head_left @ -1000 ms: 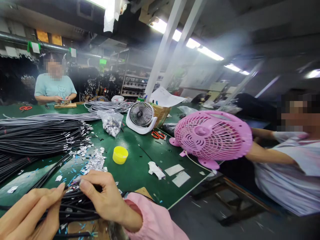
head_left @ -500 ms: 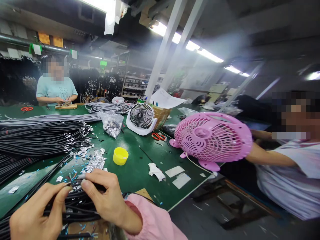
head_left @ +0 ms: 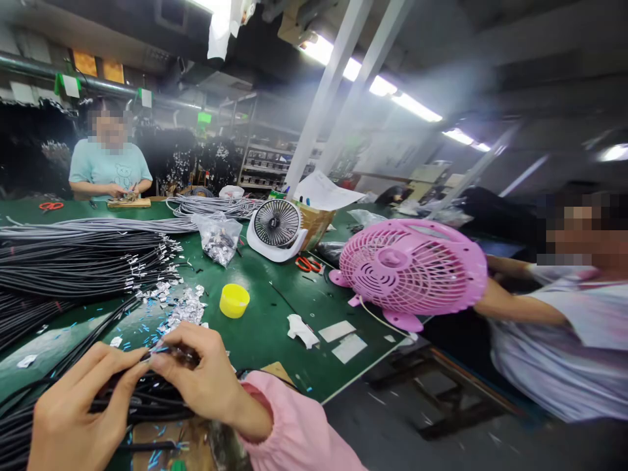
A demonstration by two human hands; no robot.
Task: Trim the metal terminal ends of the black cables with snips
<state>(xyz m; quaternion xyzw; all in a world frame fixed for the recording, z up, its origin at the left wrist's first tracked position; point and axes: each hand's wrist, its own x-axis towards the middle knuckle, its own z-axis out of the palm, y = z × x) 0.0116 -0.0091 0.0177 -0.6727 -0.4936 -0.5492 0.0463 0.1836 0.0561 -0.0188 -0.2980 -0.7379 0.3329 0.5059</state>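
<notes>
My left hand pinches a black cable close to its end, thumb and forefinger pressed together. Right beside it, my right hand has its thumb and fingertips closed on the thin wires at that end; the fingers partly hide them. Under both hands lies a bundle of black cables. Below the bundle is a brown board with blue scraps on it. A pile of silvery foil scraps lies just beyond my fingers, with small blue bits around it.
A yellow ring-shaped cup, a small white fan, red-handled scissors and a large pink fan stand or lie on the green table. Black cables fill the left. One person sits opposite, another at the right.
My hands have come closer together at the cable end, the left one shifting right. The view has moved slightly. The person opposite still handles something small.
</notes>
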